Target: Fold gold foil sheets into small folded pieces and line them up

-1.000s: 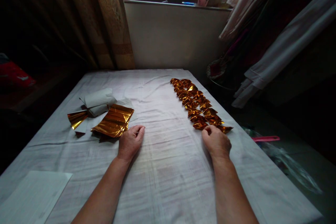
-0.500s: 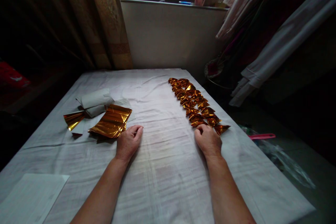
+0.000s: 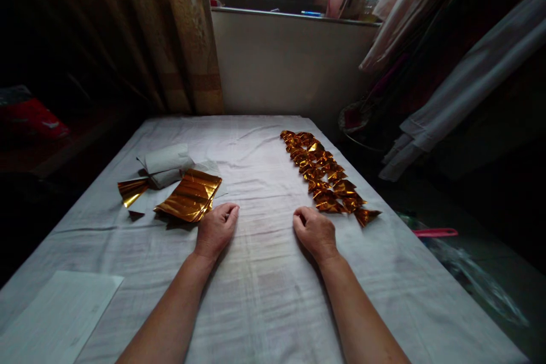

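My left hand rests on the white cloth with its fingers curled loosely, just right of a stack of flat gold foil sheets. My right hand lies on the cloth with its fingers curled under, empty as far as I can see, a little left of the near end of a long row of folded gold foil pieces. One more folded gold piece lies left of the stack, beside a white paper bundle.
The cloth-covered table runs to a wall under a window. A white sheet lies at the near left corner. Curtains hang at the back left, clothes at the right. A pink-handled object lies on the floor to the right.
My right hand has drawn back leftward from the near end of the row of folded pieces. My left hand has stayed put by the stack.
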`<act>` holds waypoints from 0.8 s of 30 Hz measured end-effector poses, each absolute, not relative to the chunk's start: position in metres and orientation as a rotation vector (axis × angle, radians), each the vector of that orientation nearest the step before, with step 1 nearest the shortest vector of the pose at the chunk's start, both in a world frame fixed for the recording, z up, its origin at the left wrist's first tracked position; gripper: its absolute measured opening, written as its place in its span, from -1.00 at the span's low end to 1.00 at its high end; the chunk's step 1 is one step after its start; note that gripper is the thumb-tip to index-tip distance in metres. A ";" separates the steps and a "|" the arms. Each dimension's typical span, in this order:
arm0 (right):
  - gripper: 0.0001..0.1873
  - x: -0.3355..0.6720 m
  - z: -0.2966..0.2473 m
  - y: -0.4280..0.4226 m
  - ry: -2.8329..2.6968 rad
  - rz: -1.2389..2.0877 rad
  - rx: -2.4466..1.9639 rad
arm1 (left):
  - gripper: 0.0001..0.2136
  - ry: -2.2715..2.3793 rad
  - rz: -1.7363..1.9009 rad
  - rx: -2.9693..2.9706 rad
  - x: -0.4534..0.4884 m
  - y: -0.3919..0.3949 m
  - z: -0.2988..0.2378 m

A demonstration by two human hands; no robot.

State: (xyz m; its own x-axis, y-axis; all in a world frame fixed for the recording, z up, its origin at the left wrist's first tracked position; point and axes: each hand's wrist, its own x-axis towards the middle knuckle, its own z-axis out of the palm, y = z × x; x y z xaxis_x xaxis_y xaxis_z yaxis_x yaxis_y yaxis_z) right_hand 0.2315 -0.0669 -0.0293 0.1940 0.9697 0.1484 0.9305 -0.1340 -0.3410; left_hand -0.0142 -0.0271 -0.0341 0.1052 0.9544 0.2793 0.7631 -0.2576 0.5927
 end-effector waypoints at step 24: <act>-0.81 0.179 -0.036 -0.024 -1.767 0.213 -1.988 | -0.71 2.228 -0.078 2.227 -0.062 -0.026 0.021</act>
State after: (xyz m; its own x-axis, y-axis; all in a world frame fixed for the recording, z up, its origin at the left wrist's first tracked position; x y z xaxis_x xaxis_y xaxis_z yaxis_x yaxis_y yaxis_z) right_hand 0.1787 -0.0243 -0.0361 0.1592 0.9689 0.1893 0.8959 -0.0612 -0.4399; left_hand -0.0618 -0.0262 0.0215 -0.0011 0.9996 -0.0282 0.9991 -0.0001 -0.0420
